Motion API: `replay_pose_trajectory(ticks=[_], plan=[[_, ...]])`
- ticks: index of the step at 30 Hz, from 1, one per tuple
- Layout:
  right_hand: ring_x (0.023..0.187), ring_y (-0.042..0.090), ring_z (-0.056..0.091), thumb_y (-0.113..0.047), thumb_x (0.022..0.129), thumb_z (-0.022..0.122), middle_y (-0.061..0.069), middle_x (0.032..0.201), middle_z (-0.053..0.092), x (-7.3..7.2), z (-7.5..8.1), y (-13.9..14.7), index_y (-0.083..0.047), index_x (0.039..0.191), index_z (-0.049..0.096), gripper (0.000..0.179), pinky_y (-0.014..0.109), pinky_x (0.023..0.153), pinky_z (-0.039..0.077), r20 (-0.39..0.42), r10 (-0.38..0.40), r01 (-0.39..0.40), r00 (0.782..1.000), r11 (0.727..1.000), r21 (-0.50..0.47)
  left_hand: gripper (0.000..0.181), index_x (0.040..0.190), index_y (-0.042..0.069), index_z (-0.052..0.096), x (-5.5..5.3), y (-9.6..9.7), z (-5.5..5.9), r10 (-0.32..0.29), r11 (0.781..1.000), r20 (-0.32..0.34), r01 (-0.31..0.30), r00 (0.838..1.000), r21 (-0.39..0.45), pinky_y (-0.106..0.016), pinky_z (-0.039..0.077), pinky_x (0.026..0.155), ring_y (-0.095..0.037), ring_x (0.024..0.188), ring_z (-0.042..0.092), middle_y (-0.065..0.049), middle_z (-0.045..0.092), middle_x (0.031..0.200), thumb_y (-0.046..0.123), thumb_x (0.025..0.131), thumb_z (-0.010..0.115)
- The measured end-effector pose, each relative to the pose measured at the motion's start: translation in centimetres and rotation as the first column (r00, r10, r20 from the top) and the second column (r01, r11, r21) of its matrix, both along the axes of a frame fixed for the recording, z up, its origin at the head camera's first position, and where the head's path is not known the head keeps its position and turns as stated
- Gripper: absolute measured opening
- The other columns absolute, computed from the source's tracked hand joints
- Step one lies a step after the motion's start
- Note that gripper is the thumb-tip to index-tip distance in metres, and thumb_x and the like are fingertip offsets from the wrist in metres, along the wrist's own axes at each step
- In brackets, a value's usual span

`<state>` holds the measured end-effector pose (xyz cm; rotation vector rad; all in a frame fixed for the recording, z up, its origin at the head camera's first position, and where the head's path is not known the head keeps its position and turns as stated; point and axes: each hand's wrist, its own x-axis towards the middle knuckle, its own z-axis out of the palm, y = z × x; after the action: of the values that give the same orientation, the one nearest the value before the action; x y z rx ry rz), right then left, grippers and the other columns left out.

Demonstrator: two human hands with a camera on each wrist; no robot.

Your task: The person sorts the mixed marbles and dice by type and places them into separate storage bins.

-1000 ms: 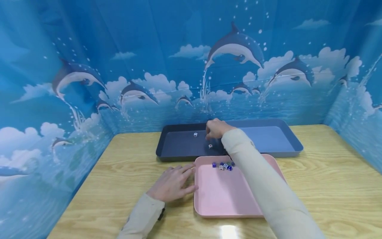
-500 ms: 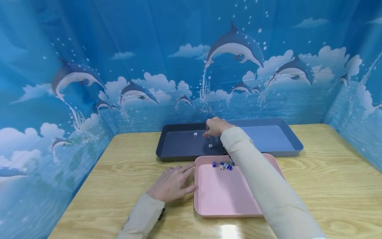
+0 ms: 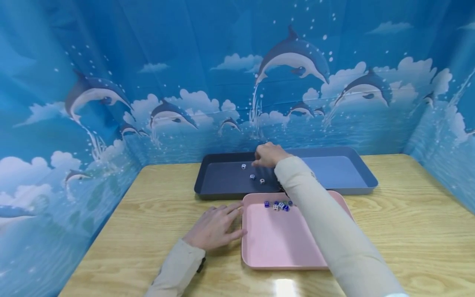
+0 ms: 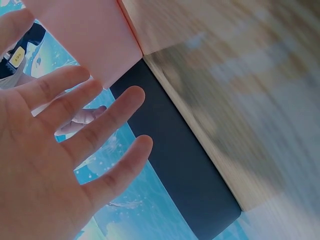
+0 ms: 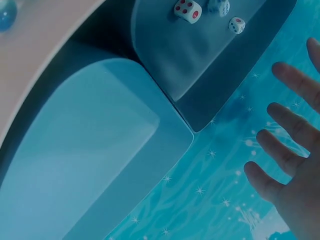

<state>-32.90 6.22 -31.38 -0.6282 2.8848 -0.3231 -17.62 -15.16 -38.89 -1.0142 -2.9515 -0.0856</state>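
My right hand (image 3: 270, 154) hovers over the dark tray (image 3: 222, 179), and the right wrist view shows its fingers (image 5: 295, 127) spread with nothing in them. In that tray lie three dice: one white die (image 3: 243, 166) near the back, a die with blue marks (image 3: 252, 177), and a white die (image 3: 262, 181) closer to the front. The die with blue marks (image 5: 219, 7) looks blurred in the right wrist view. My left hand (image 3: 215, 227) rests at the left rim of the pink tray (image 3: 282, 247), fingers straight and apart, holding nothing.
Inside the pink tray a small cluster of dice and beads (image 3: 281, 206) sits near its back edge, with a blue die (image 3: 266, 204) beside it. A blue-grey tray (image 3: 334, 167) adjoins the dark one on the right. A dolphin-print curtain (image 3: 208, 82) hangs behind the wooden table (image 3: 156, 206).
A die with blue marks has newly appeared in the dark tray, below my right hand. That hand has risen slightly and its fingers have let go. My left hand has stayed put.
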Motion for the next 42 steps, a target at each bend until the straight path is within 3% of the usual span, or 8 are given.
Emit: replay_pose_trajectory(ticks=[5,14,21,25,30,42], plan=[[0.115,0.033,0.06,-0.029,0.098,0.07,0.013,0.12,0.069,0.1,0.1,0.1,-0.003,0.118,0.073,0.033,0.054,0.102,0.045,-0.027,0.024,-0.024,0.999,1.0,0.005,0.067,0.146,0.011,0.055,0.0,0.0,0.0,-0.006,1.0,-0.011,0.006,1.0,-0.002,-0.057,0.052,0.096,-0.032,0.121,0.062,-0.008,0.051,0.151,0.058,0.098,0.057],[0.111,0.032,0.06,-0.028,0.098,0.07,0.012,0.116,0.07,0.2,0.4,0.2,-0.005,0.116,0.075,0.029,0.052,0.096,0.049,-0.053,0.058,-0.058,0.997,0.998,0.0,0.067,0.146,0.011,0.055,0.1,0.0,-0.1,-0.006,1.0,-0.013,0.006,1.0,0.0,-0.057,0.051,0.096,-0.033,0.122,0.061,-0.008,0.051,0.151,0.058,0.098,0.057],[0.115,0.033,0.054,-0.027,0.097,0.071,0.011,0.116,0.069,0.5,0.2,0.3,-0.006,0.113,0.076,0.026,0.056,0.099,0.044,-0.072,0.072,-0.073,0.995,0.997,-0.001,0.067,0.146,0.011,0.055,0.0,0.0,-0.1,-0.004,1.0,-0.018,0.004,1.0,-0.009,-0.056,0.052,0.096,-0.032,0.122,0.062,-0.007,0.051,0.151,0.059,0.098,0.056],[0.125,0.037,0.049,-0.026,0.097,0.072,0.014,0.129,0.063,0.7,-0.1,0.1,-0.007,0.113,0.076,0.025,0.06,0.105,0.039,-0.091,0.112,-0.111,0.99,0.994,0.015,0.068,0.146,0.011,0.055,0.0,0.1,-0.1,-0.001,1.0,-0.013,0.001,1.0,-0.011,-0.057,0.052,0.096,-0.032,0.122,0.062,-0.008,0.051,0.151,0.059,0.098,0.056],[0.14,0.042,0.036,-0.024,0.096,0.073,0.02,0.152,0.047,1.4,-0.4,-0.1,-0.009,0.111,0.077,0.022,0.063,0.112,0.03,-0.105,0.152,-0.151,0.983,0.988,0.017,0.067,0.146,0.011,0.055,0.0,0.1,-0.1,-0.005,1.0,-0.01,0.005,1.0,-0.003,-0.057,0.052,0.096,-0.032,0.122,0.062,-0.008,0.051,0.151,0.058,0.099,0.056],[0.146,0.046,0.027,-0.018,0.092,0.077,0.022,0.157,0.039,2.5,-1.1,0.8,-0.014,0.093,0.08,0.005,0.065,0.115,0.025,-0.12,0.185,-0.184,0.975,0.983,0.014,0.067,0.146,0.011,0.055,0.0,0.0,-0.1,-0.006,1.0,-0.008,0.006,1.0,0.001,-0.057,0.052,0.096,-0.032,0.122,0.061,-0.008,0.051,0.151,0.058,0.099,0.057]])
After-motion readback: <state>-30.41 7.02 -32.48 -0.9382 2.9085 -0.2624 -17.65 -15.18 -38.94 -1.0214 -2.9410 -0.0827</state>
